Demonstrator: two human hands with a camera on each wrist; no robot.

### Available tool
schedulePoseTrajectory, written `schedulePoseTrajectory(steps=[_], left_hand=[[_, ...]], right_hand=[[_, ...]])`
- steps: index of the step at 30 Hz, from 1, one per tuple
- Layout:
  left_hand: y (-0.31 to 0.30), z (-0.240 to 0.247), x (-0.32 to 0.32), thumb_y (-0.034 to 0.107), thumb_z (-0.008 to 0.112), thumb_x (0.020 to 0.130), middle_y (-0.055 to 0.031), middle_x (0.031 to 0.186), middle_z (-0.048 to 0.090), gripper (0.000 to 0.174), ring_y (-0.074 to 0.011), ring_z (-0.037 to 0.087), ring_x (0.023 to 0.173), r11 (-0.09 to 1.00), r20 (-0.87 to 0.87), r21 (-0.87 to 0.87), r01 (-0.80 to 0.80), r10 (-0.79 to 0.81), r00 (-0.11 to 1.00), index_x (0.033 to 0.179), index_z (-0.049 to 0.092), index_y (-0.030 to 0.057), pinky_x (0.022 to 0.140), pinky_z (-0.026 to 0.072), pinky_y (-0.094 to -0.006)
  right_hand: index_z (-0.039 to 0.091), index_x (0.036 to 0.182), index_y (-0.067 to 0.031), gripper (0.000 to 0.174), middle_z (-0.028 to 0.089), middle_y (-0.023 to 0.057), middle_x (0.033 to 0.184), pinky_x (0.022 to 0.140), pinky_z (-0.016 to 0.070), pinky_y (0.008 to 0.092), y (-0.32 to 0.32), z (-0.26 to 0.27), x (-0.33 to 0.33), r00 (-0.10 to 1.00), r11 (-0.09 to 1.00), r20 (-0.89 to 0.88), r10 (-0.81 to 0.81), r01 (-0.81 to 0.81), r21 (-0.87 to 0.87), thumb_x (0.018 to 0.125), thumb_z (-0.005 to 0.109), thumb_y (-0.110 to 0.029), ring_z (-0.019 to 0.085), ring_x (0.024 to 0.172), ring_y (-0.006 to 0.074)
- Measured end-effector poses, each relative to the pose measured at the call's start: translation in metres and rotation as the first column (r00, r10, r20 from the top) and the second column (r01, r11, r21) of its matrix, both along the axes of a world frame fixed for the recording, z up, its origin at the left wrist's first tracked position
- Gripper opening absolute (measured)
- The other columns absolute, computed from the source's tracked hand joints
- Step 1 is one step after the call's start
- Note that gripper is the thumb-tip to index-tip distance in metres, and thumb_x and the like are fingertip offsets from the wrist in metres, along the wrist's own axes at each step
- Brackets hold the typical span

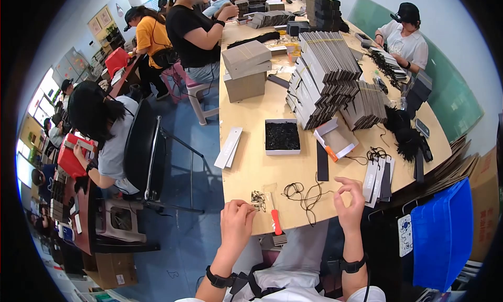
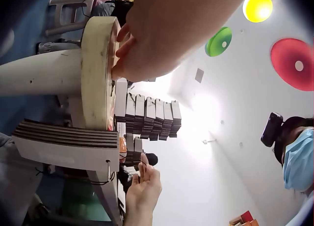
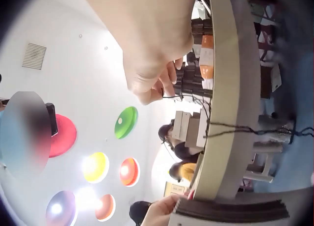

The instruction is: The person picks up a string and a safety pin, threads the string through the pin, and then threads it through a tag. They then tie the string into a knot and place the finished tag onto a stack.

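My right hand [image 1: 350, 200] is raised over the table's front edge, pinching a thin black cord [image 3: 189, 97] between thumb and finger. The cord hangs down past the table edge in the right wrist view. More black cord [image 1: 306, 197] lies loosely looped on the table between the hands. At the front left edge my left hand [image 1: 237, 223] has its fingertips beside a small pile of dark, thin pieces [image 1: 258, 200]; I cannot tell whether they pinch one. A red-handled tool [image 1: 276, 222] lies just right of it. Grey cards [image 2: 68, 145] are stacked below the table edge.
An open box of black bits [image 1: 282, 137] stands mid-table, with an opened white and orange box [image 1: 337, 139] to its right. Tall card stacks [image 1: 322, 76] rise behind. Tagged cards with cords [image 1: 378, 179] lie at right, above a blue bin [image 1: 443, 234]. Other people sit around.
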State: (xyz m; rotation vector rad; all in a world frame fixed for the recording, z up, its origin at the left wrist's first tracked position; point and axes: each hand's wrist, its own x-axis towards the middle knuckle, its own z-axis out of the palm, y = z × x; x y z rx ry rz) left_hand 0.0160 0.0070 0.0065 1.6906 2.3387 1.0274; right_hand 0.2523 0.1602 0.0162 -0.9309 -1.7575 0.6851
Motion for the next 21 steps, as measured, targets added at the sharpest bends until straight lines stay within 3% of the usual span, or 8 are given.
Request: schedulePoseTrajectory(steps=[6,8,10,12,14,16,17,21], left_hand=[[0.002,-0.001,0.005,0.004,0.065,0.078,-0.0097,0.088,0.055,0.012,-0.0295,0.052,0.089,0.998,-0.028,-0.060,-0.023,0.022,0.999,0.089,0.059,0.0032,0.076,0.0405,-0.0392],[0.000,-0.008,0.006,-0.002,0.060,0.083,-0.0101,0.083,0.056,0.007,-0.0204,0.056,0.071,0.999,0.256,0.021,-0.036,0.030,0.966,0.089,0.056,-0.0008,0.066,0.0452,-0.0310],[0.000,-0.005,0.014,-0.003,0.059,0.085,-0.0091,0.082,0.057,0.006,-0.0165,0.056,0.070,0.998,0.374,0.045,-0.035,0.015,0.927,0.090,0.056,-0.0013,0.065,0.0456,-0.0276],[0.000,-0.005,0.020,-0.003,0.058,0.087,-0.0080,0.081,0.058,0.005,-0.0126,0.057,0.069,0.997,0.487,0.071,-0.037,-0.002,0.873,0.091,0.056,-0.0018,0.064,0.0461,-0.0243],[0.001,-0.008,0.024,-0.001,0.059,0.088,-0.0057,0.083,0.061,0.006,-0.0093,0.057,0.073,0.998,0.560,0.062,-0.021,-0.017,0.829,0.094,0.056,-0.0020,0.068,0.0463,-0.0221],[0.002,-0.006,0.027,-0.001,0.059,0.087,-0.0091,0.085,0.061,0.007,-0.0150,0.059,0.074,0.998,0.577,0.066,-0.022,-0.020,0.816,0.094,0.056,-0.0023,0.068,0.0474,-0.0260],[0.003,-0.004,0.028,-0.001,0.059,0.087,-0.0125,0.086,0.060,0.008,-0.0207,0.061,0.074,0.997,0.595,0.069,-0.023,-0.023,0.804,0.094,0.055,-0.0026,0.068,0.0484,-0.0298],[0.005,0.005,0.033,0.000,0.061,0.087,-0.0118,0.085,0.062,0.009,-0.0186,0.062,0.075,0.996,0.633,0.068,-0.061,0.004,0.774,0.094,0.055,-0.0027,0.067,0.0490,-0.0281]], right_hand=[[0.058,0.072,-0.0061,0.010,0.064,0.0060,0.078,0.085,0.0393,0.0359,-0.030,-0.005,-0.028,0.938,0.945,0.115,0.327,-0.325,-0.033,0.070,0.066,-0.001,0.053,0.087,0.0202],[0.060,0.073,-0.0051,0.009,0.065,0.0061,0.080,0.082,0.0404,0.0342,-0.034,-0.005,-0.040,0.935,0.941,0.116,0.336,-0.328,-0.086,0.072,0.067,-0.001,0.054,0.085,0.0199],[0.063,0.075,-0.0041,0.007,0.065,0.0063,0.081,0.079,0.0414,0.0325,-0.039,-0.005,-0.051,0.930,0.933,0.117,0.349,-0.332,-0.137,0.073,0.069,-0.001,0.055,0.083,0.0196],[0.066,0.082,-0.0025,0.006,0.063,0.0079,0.078,0.074,0.0448,0.0333,-0.044,-0.005,-0.061,0.891,0.864,-0.081,0.447,-0.454,-0.220,0.078,0.070,-0.005,0.057,0.078,0.0223],[0.066,0.087,-0.0014,0.009,0.064,0.0086,0.080,0.071,0.0459,0.0317,-0.047,-0.010,-0.067,0.880,0.864,-0.051,0.472,-0.474,-0.171,0.079,0.069,-0.004,0.058,0.077,0.0226],[0.067,0.092,-0.0003,0.013,0.064,0.0094,0.082,0.067,0.0470,0.0302,-0.051,-0.011,-0.070,0.870,0.863,-0.020,0.492,-0.491,-0.120,0.080,0.068,-0.003,0.060,0.076,0.0229],[0.066,0.096,-0.0008,0.017,0.064,0.0098,0.083,0.067,0.0479,0.0300,-0.053,-0.009,-0.071,0.876,0.848,-0.046,0.481,-0.478,-0.229,0.079,0.069,-0.003,0.061,0.076,0.0223],[0.064,0.101,-0.0014,0.023,0.064,0.0108,0.085,0.066,0.0506,0.0296,-0.057,-0.012,-0.072,0.878,0.812,-0.051,0.476,-0.461,-0.358,0.079,0.070,-0.005,0.065,0.077,0.0205]])
